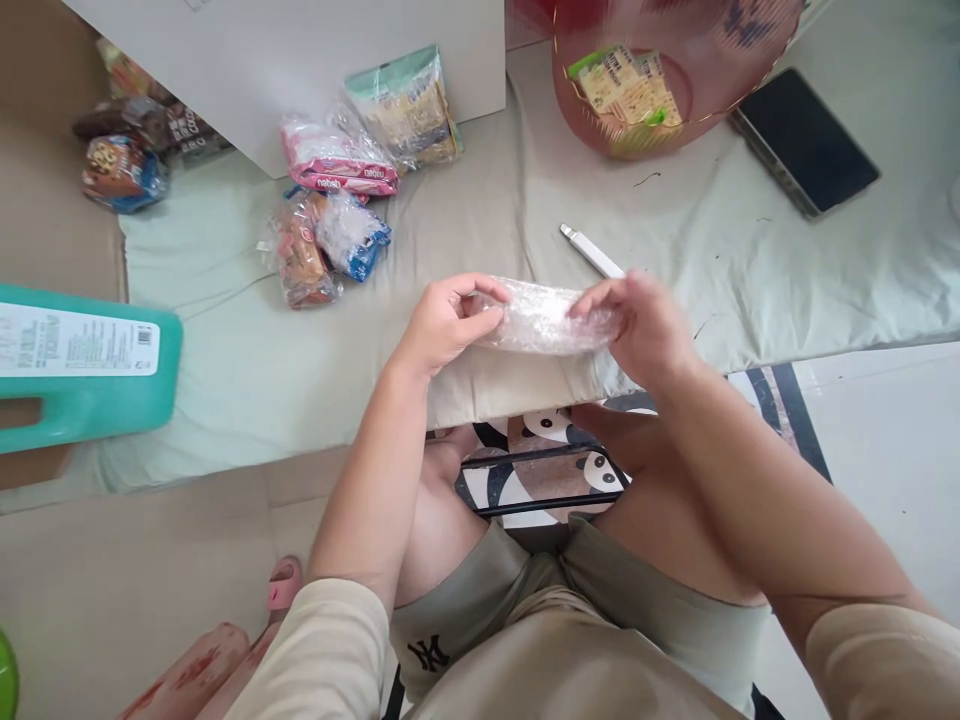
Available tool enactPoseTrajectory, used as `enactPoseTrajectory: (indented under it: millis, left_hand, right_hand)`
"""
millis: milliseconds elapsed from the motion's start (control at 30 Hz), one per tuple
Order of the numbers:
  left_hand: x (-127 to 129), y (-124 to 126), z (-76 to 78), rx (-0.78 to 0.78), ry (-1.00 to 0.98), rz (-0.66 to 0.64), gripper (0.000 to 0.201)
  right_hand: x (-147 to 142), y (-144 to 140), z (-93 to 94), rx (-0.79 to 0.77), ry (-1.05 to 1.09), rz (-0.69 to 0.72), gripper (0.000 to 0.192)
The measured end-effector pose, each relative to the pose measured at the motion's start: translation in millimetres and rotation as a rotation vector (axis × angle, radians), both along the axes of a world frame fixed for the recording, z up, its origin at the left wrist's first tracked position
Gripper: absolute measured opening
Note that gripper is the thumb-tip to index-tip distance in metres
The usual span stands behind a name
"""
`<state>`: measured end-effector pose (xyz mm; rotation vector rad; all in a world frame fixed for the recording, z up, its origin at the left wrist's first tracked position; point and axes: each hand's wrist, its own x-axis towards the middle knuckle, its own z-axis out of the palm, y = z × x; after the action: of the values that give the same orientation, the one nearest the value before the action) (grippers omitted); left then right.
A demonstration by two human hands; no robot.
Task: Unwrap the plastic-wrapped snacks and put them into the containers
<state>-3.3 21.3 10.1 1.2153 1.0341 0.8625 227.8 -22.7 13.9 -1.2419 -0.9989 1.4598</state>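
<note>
Clear plastic packet (544, 320) sits between my hands, over the near edge of the pale green mat (247, 370). My left hand (442, 325) pinches its left end, my right hand (645, 325) grips its right end. A white pen (591, 250) lies just beyond my right hand; snack packs (330, 240) lie well beyond my left.

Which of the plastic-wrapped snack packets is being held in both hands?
The clear wrapped packet, pinched at its ends by the left hand and right hand. The pink packet, the beige packet and the blue-edged packet lie untouched on the pale cloth.
</note>
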Motion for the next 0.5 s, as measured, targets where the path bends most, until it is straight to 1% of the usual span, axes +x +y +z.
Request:
enactPoseTrajectory:
  millis: [33, 100, 133, 167, 233, 267, 333, 367, 400, 433, 467, 500]
  left_hand:
    - [1, -1, -2.1, 0.040, 0.012, 0.034, 0.016]
    - [5, -2, -4.3, 0.102, -0.025, 0.146, 0.030]
    - [6, -2, -4.6, 0.119, -0.057, 0.199, 0.036]
    - [7, -3, -4.7, 0.123, -0.082, 0.237, 0.042]
    - [10, -3, -4.5, 0.119, -0.082, 0.288, 0.053]
    - [12, -4, -4.2, 0.139, -0.052, 0.324, 0.055]
    - [17, -9, -3.2, 0.239, 0.040, 0.453, 0.052]
    - [21, -12, -2.4, 0.299, 0.087, 0.508, 0.045]
    - [26, -16, -1.6, 0.343, 0.118, 0.532, 0.036]
    - [32, -21, -0.8, 0.358, 0.122, 0.513, 0.028]
    - [38, -25, -0.1, 0.333, 0.090, 0.452, 0.024]
    - [45, -29, 0.5, 0.270, 0.018, 0.377, 0.028]
  right_hand:
    - [-1, 0, -1.7, -0.023, 0.015, -0.044, 0.037]
    - [-5, 2, -3.5, -0.068, 0.097, -0.107, 0.052]
    - [-7, 3, -3.3, -0.085, 0.146, -0.108, 0.056]
    - [-10, 4, -2.5, -0.097, 0.184, -0.086, 0.054]
    - [-15, 4, -0.3, -0.103, 0.207, -0.029, 0.039]
    - [-17, 4, 0.7, -0.100, 0.198, -0.029, 0.032]
    - [-22, 2, 1.3, -0.087, 0.159, -0.113, 0.024]
    - [-24, 1, 0.9, -0.077, 0.133, -0.177, 0.022]
    - [-27, -1, 0.2, -0.063, 0.104, -0.237, 0.022]
    - [-29, -3, -0.6, -0.047, 0.068, -0.277, 0.021]
    - [-32, -5, -1.4, -0.022, 0.034, -0.292, 0.021]
    - [-35, -6, -1.8, 0.007, 0.017, -0.277, 0.020]
